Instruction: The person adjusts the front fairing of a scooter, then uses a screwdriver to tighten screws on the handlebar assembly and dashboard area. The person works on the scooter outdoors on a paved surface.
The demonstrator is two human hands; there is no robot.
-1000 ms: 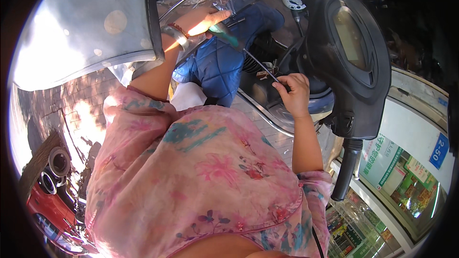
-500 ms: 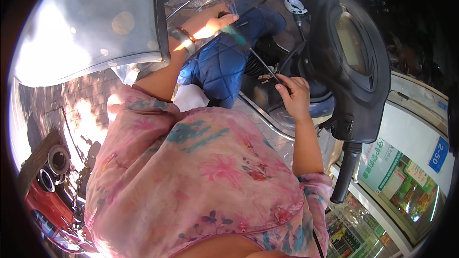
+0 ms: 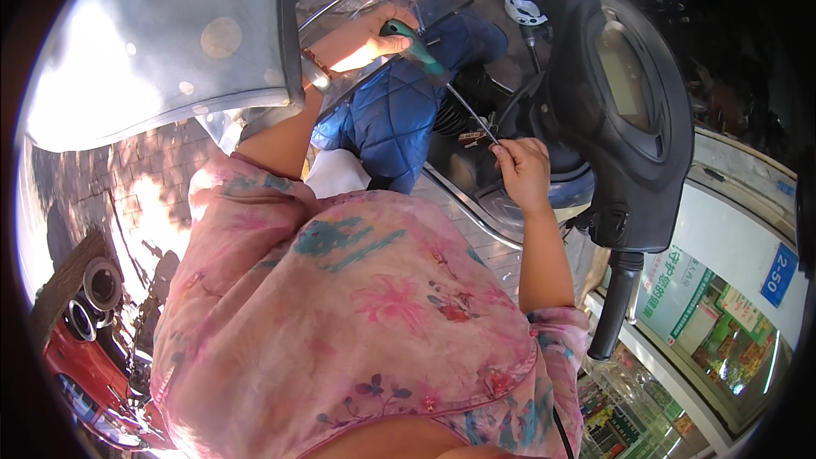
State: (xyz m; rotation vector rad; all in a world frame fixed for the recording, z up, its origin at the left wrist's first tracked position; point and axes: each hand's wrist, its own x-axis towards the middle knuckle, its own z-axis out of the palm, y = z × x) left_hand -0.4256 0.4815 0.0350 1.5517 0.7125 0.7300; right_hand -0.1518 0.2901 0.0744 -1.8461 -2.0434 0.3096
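Observation:
A screwdriver with a green handle and a thin metal shaft slants down to the right across the middle of the view. My left hand is closed on the handle, thumb along its near side. With thumb and fingers pressed together, my right hand pinches the far end of the shaft, so the tip is hidden. Beneath the handle lies a blue quilted cover. Close to the shaft's lower end, a small key-like metal piece shows against the scooter's dark front.
The scooter's black dash housing and handlebar grip stand to my right. A grey dotted cover hangs at the upper left, above my left forearm. A white ring-shaped holder rises ahead. A shopfront lies at the right.
My left hand has rolled on the screwdriver handle, its thumb shifting down and left. The handle, blurred before, now shows sharply. My right hand stays at the shaft's end.

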